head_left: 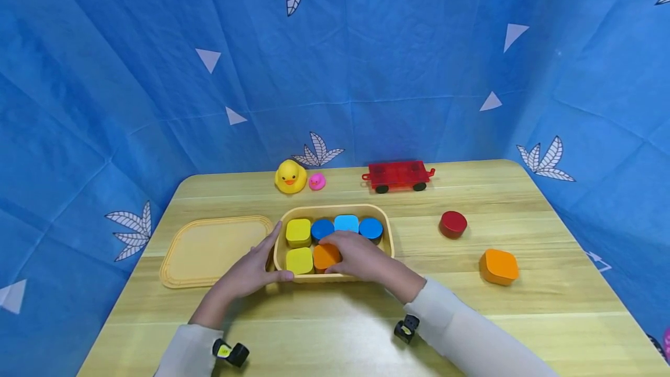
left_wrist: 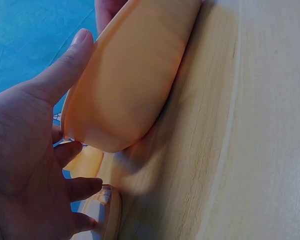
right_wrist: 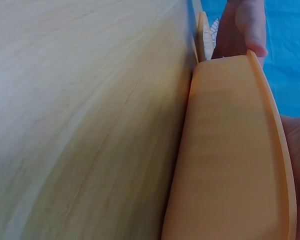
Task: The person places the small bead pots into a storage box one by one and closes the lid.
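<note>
A cream-coloured plastic box [head_left: 335, 277] holds several coloured blocks. My left hand [head_left: 253, 269] holds the box's left end, its thumb at the near rim and its index finger along the far side. In the left wrist view, the left hand's [left_wrist: 25, 160] other fingers spread past the box end. My right hand [head_left: 361, 255] reaches over the near rim and pinches an orange block [head_left: 325, 257] inside the box. Around it sit two yellow blocks [head_left: 299, 260], two blue round blocks [head_left: 322, 230] and a light-blue block [head_left: 346, 224]. The right fingers hide part of the box's inside.
A flat cream lid [head_left: 220, 249] lies left of the box. Behind stand a yellow duck [head_left: 291, 177], a small pink duck [head_left: 316, 181] and a red toy wagon [head_left: 398, 175]. To the right lie a dark red round block [head_left: 452, 224] and another orange block [head_left: 499, 266].
</note>
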Tool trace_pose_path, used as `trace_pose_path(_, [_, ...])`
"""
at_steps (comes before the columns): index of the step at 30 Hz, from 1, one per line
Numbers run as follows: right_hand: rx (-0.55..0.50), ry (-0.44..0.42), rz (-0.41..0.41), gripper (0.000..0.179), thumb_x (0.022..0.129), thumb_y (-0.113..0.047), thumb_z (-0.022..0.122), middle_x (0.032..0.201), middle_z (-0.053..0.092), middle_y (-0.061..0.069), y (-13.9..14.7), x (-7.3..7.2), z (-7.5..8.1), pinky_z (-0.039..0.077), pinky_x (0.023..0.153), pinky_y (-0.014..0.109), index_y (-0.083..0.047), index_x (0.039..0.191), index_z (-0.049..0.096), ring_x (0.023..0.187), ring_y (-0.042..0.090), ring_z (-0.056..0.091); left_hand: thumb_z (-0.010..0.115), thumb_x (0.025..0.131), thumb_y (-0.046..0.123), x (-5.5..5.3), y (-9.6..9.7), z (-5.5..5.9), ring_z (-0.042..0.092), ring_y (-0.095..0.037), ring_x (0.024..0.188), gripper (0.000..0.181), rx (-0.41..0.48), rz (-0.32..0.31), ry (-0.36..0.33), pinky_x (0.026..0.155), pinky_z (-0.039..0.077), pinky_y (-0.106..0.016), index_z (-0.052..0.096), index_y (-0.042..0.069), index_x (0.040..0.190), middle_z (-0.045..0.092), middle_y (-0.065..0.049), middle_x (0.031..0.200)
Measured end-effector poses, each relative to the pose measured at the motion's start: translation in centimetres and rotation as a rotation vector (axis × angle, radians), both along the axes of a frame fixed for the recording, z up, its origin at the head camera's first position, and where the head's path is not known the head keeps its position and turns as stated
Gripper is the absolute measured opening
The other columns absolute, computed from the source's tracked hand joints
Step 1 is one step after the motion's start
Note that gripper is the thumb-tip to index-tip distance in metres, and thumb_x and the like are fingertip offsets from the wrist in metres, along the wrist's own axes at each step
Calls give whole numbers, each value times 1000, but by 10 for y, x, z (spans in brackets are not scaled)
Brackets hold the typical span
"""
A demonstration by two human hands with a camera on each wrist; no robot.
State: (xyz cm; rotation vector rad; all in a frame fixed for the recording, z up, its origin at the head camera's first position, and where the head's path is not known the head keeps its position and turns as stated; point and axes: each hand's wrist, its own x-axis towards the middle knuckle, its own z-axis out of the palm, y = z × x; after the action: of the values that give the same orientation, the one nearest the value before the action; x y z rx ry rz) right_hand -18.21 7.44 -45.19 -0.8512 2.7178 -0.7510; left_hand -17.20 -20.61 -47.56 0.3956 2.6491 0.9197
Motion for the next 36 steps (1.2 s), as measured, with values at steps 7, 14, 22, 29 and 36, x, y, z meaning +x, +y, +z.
trace_pose_path(7, [-16, -42, 13, 59, 88, -25, 85, 140, 63, 9, -1, -2, 0, 49, 109, 44, -7, 140, 62, 126, 29, 58, 74, 85, 65, 1, 0, 1, 25, -47, 153, 116, 0, -1, -3, 118, 28, -67, -3, 34, 167, 13, -12, 173])
trace_pose_path(14, [-73, -89, 28, 59, 88, -19, 84, 140, 63, 12, 2, -4, 0, 49, 108, 45, -4, 141, 62, 126, 30, 58, 74, 86, 64, 0, -1, 1, 24, -48, 153, 116, 1, -8, -1, 117, 28, -69, -3, 33, 167, 13, -12, 173])
trace_pose_path(22, [-83, -76, 16, 60, 89, -23, 84, 138, 64, 12, 4, -1, 1, 53, 100, 41, -4, 141, 62, 113, 26, 62, 74, 87, 63, 0, -1, 1, 24, -48, 153, 115, -3, -13, -5, 117, 27, -69, -4, 34, 167, 12, -12, 173])
trace_pose_path(29, [-172, -128, 4, 61, 90, -22, 83, 127, 65, 9, 16, 2, 7, 55, 80, 31, -4, 143, 60, 89, 15, 63, 74, 87, 62, 0, -1, 1, 23, -48, 153, 115, -4, -12, 3, 118, 27, -69, -4, 33, 167, 12, -12, 173])
trace_pose_path(36, [-243, -145, -7, 60, 91, -19, 82, 138, 63, 12, 37, 8, 13, 54, 73, 27, -4, 145, 59, 90, 16, 61, 74, 86, 62, 1, 0, 2, 22, -48, 153, 116, -1, -9, 0, 118, 25, -69, -4, 33, 167, 12, -12, 173])
